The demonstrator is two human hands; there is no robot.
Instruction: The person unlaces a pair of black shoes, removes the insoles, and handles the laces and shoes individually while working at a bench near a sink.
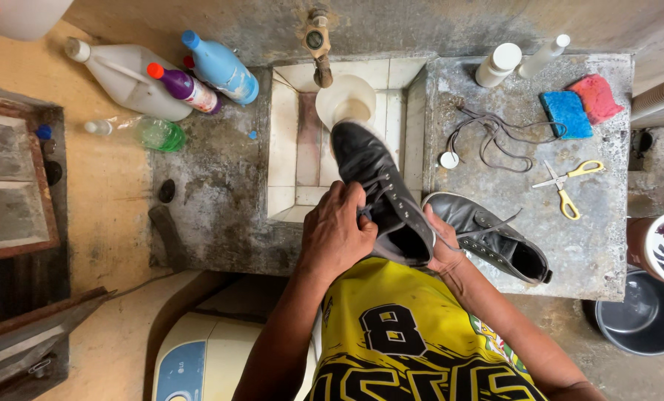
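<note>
I hold a dark grey high-top shoe (373, 174) over the front of a small tiled sink (284, 160), its toe pointing toward the tap. My left hand (336, 230) grips the shoe's lace area from the left. My right hand (445, 249) supports the heel side from the right and is partly hidden behind the shoe. The second matching shoe (488, 236) lies on its side on the concrete counter (607, 245), just right of my right hand. A loose dark shoelace (495, 134) is spread on the counter behind it.
A brass tap (319, 44) and a white bowl (339, 100) sit at the sink's back. Several plastic bottles (191, 78) lie at left. Yellow-handled scissors (570, 182), blue and red sponges (581, 108) and two white bottles (499, 63) are on the counter. Buckets (644, 315) stand at right.
</note>
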